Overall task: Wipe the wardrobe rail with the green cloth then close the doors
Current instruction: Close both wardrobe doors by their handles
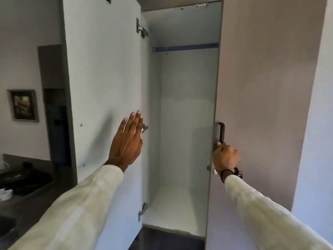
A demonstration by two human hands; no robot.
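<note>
Left hand (127, 141): flat, fingers straight and together, nothing held; palm toward the inner face of the left door (102, 83), close to its hinge edge. Contact or a small gap: cannot tell.
Right hand (225, 156): fingers clenched round the lower end of the handle (222, 132), on the near edge of the right door (261, 87).
Rail (187, 47): blue bar high in the wardrobe, running from side wall to side wall, just under the top panel. Bare, nothing hung on it.
Cloth: not in view; neither hand has it. Where it lies: cannot tell.
Doors: left one swung wide, hinges (141, 30) showing along its edge by the wardrobe's left wall; right one partly open, outer face toward the camera.
Stage, as judged: closing, with a hand on each door.
Handling, doors: stiff flat panels, likely light on sprung hinges. Right takes a pull or push by the handle. Left shows no handle on this face, so a flat palm nearer its free edge should turn it more easily than one by the hinges.
Handling, rail: rigid, fixed at both ends, smooth; a cloth wrapped round it should slide freely.
Hidden: rail's right end behind the right door's edge; left door's free edge and outer face; wardrobe floor front cut by the frame's bottom.
Background: dark counter (23, 186) lower left, items on it too dim to name; framed picture (23, 105) on the wall.
</note>
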